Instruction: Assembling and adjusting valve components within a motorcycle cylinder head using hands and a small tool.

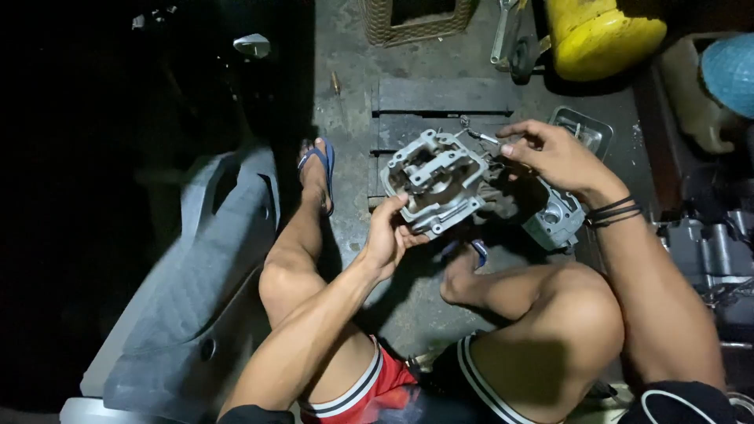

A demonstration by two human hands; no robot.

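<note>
Two hands: both work on one metal engine part, held above a concrete floor [345, 110] between the person's bent knees.
Grey panel [188, 290]: the largest thing, a moulded plastic body cover lying at the left, out of the way.
Yellow tank [601, 35]: far right, well apart from the work.
Cylinder head [436, 180]: grey cast aluminium, tilted with its open top toward the camera, likely so that its inner parts can be seen.
Second casting [554, 216]: just right of it, partly hidden, on the floor.
Left hand [385, 239]: grip wrapped on the head's near edge, steadying it.
Right hand [554, 153]: fingertips pressed together, pinching a thin metal tool [481, 135] at the head's far right corner.
Metal tray [585, 126]: small, just beyond the right hand.
</note>
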